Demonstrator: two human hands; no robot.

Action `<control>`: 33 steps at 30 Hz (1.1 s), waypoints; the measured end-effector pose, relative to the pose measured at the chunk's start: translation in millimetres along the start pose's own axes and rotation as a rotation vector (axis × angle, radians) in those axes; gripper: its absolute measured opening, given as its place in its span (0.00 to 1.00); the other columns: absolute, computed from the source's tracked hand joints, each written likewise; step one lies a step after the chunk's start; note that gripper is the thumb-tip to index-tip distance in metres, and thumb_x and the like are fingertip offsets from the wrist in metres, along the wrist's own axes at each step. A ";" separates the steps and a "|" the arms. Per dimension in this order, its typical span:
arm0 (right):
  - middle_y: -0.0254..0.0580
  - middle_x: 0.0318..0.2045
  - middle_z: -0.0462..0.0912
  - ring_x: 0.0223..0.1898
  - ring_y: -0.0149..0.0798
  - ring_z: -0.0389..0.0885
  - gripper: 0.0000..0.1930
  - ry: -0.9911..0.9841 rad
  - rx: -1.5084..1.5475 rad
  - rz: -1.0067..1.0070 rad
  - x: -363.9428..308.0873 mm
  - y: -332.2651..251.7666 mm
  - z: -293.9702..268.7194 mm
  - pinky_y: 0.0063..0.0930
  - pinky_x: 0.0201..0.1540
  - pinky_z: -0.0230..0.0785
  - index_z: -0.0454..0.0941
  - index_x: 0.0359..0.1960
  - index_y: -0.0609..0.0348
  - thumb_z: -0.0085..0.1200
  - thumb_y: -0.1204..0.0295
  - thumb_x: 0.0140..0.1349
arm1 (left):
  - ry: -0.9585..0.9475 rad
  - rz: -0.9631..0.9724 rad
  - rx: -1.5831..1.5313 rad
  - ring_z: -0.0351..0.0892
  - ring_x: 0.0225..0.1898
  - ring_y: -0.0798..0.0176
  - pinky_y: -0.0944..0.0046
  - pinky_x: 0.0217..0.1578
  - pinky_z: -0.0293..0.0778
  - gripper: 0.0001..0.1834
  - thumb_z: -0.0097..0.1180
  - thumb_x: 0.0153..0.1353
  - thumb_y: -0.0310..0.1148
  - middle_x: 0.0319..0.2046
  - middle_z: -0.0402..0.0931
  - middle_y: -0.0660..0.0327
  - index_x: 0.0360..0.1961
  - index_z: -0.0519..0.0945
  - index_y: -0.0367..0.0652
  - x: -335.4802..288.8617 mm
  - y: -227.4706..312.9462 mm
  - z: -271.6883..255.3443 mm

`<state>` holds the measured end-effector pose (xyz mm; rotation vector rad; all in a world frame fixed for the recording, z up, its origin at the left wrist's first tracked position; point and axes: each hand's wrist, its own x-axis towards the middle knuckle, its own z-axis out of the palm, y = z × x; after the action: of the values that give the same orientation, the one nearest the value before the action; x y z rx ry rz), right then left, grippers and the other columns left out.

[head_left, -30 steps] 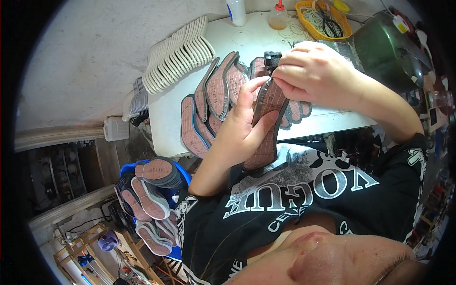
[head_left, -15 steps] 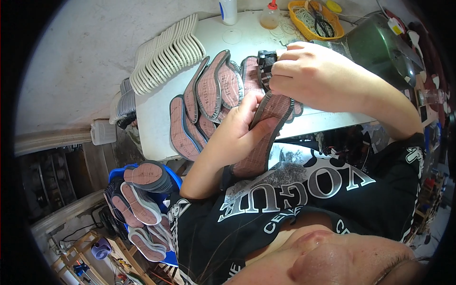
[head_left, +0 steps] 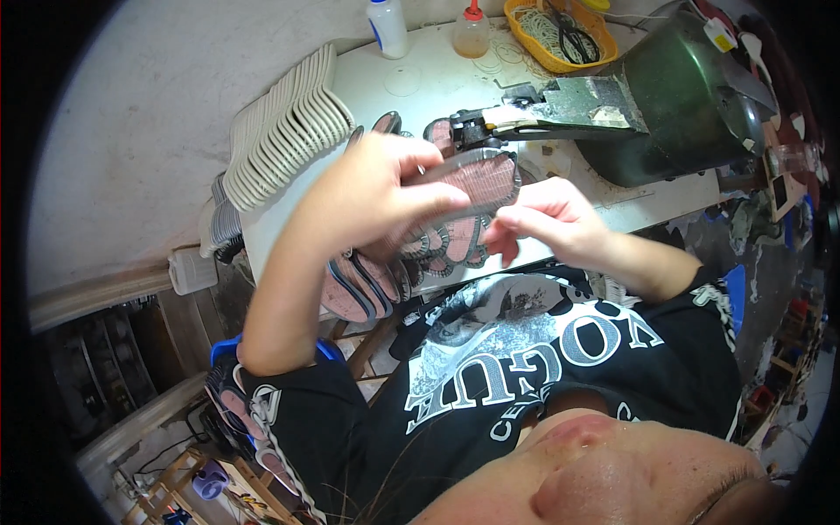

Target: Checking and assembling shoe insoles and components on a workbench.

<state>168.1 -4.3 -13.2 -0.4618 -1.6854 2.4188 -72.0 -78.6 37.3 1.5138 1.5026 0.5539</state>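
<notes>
My left hand (head_left: 385, 188) is closed round a pinkish-brown shoe sole (head_left: 486, 179) with a dark stitched edge, its thumb along the top face. Motion smears part of the sole. Just right of its far end is my right hand (head_left: 556, 223), thumb and fingers drawn together in a pinch; what they hold, if anything, is too small to tell. Directly beyond the sole stands the head of a dark green sewing machine (head_left: 477, 129). Several similar soles (head_left: 346, 293) lie heaped on the white table under and behind my left forearm, which partly covers them.
A row of stacked off-white soles (head_left: 289, 122) stands at the table's left. Along the back are a white bottle (head_left: 389, 31), a red-capped bottle (head_left: 472, 33) and a yellow basket (head_left: 560, 66) with cord and scissors. A blue bin (head_left: 226, 350) of soles is at lower left.
My right hand has come away from the machine head, down toward me. My left hand has moved up and left, and the sole it holds has swung to lie more crosswise.
</notes>
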 end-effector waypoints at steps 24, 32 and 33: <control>0.39 0.17 0.78 0.20 0.27 0.76 0.07 0.344 -0.634 -0.402 33.1 -20.6 -119.0 0.22 0.24 0.66 0.80 0.28 0.66 0.58 0.74 0.59 | -0.323 0.237 0.311 0.71 0.18 0.66 0.66 0.21 0.65 0.18 0.68 0.51 0.40 0.17 0.73 0.56 0.31 0.81 0.33 158.0 11.5 -48.3; 0.42 0.34 0.84 0.31 0.30 0.84 0.16 0.181 0.343 -0.021 59.3 14.5 -88.5 0.20 0.36 0.75 0.79 0.43 0.69 0.48 0.64 0.70 | -0.336 0.117 0.293 0.74 0.23 0.73 0.70 0.25 0.70 0.17 0.71 0.49 0.36 0.20 0.78 0.62 0.33 0.83 0.33 191.2 8.1 -64.5; 0.44 0.33 0.84 0.30 0.31 0.84 0.19 0.210 0.351 -0.026 63.8 15.5 -85.9 0.21 0.37 0.76 0.78 0.42 0.71 0.46 0.62 0.71 | -0.308 0.109 0.377 0.73 0.23 0.73 0.71 0.25 0.70 0.17 0.71 0.48 0.37 0.19 0.77 0.62 0.32 0.83 0.33 195.8 12.9 -66.9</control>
<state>137.9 85.5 -65.3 -0.6076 -1.1473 2.4736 -89.0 127.7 26.9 1.8807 1.3365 0.0880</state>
